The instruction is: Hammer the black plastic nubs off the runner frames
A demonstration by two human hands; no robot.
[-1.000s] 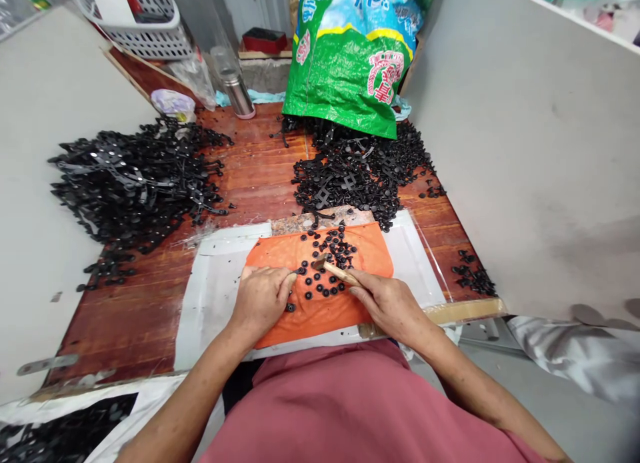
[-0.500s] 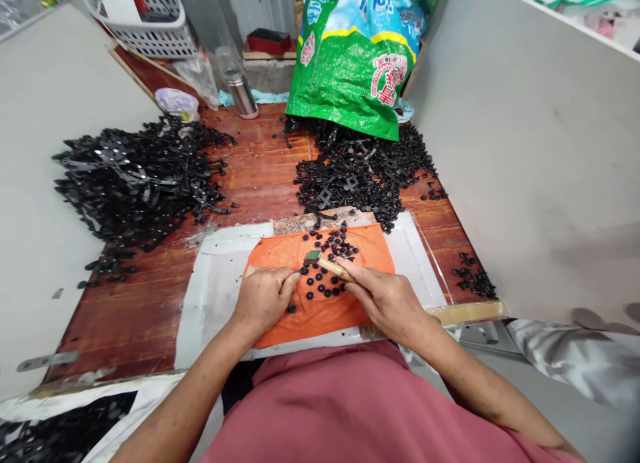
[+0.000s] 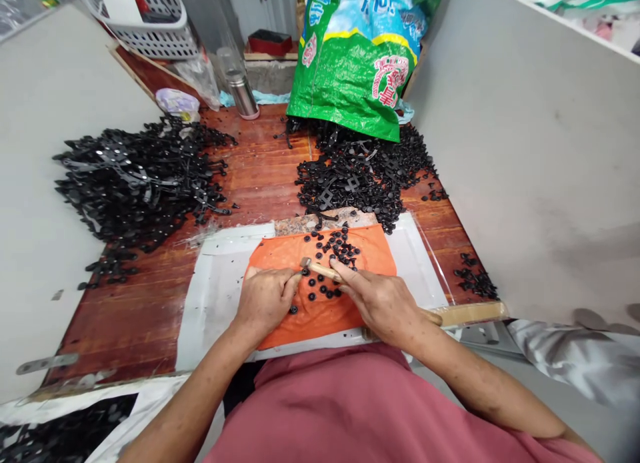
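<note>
My left hand (image 3: 267,296) is closed in a pinch on the orange cloth, thumb against the forefinger. At its fingertips is a small black round plastic part (image 3: 305,272). My right hand (image 3: 383,300) grips the wooden handle of a small hammer (image 3: 323,270), and the end of the handle sticks out past the wrist. Its metal head lies right over the black part at my left fingertips, whether touching I cannot tell. More black round parts (image 3: 343,250) are scattered over the orange cloth (image 3: 320,320).
A heap of black plastic pieces (image 3: 130,176) lies at the left. Another heap (image 3: 350,176) spreads below a green bag (image 3: 345,96). A steel flask (image 3: 243,93) and a white basket (image 3: 155,40) stand at the back. Grey panels (image 3: 540,136) flank the wooden table (image 3: 260,163).
The hammer head has moved left and down onto the black part at my left fingertips. My right hand shifted slightly left with it; my left hand is nearly still.
</note>
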